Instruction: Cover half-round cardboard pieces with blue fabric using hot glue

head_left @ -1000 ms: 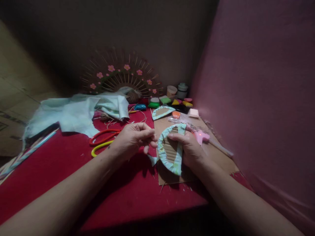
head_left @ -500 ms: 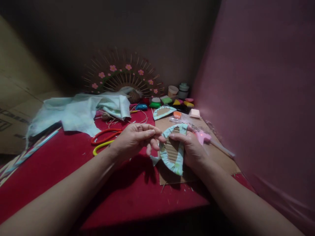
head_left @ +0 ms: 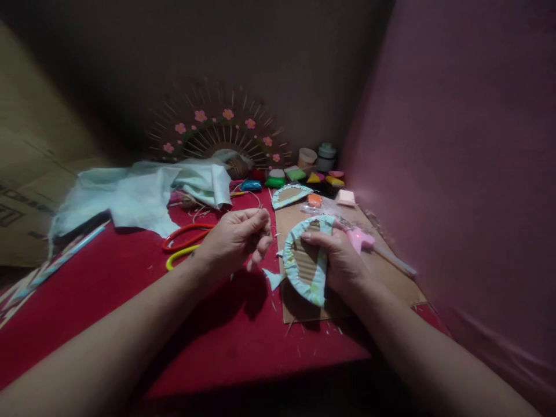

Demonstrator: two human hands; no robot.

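Note:
A half-round cardboard piece [head_left: 306, 262], its edges wrapped in pale blue cloth, is gripped by my right hand [head_left: 341, 258], thumb on its face and fingers behind. To its left my left hand [head_left: 243, 234] is raised over the red cloth, thumb and forefinger pinched together; what is between them, if anything, is too small to make out. Under the held piece lies a flat cardboard sheet [head_left: 304, 313]. A small blue cloth scrap [head_left: 274, 279] shows beside the piece. A second wrapped half-round [head_left: 292, 196] rests at the sheet's back edge.
Red-handled [head_left: 185, 233] and yellow-handled scissors lie left of my left hand. Pale blue cloth [head_left: 130, 194] spreads at the back left. A pink glue gun [head_left: 359, 238] lies on the right, with colored clay packs [head_left: 275, 182] and a flowered stick fan [head_left: 228, 114] behind.
My left hand has moved left, away from the wrapped piece, and its thumb and forefinger have drawn together. The right hand keeps its hold, with the piece turned slightly.

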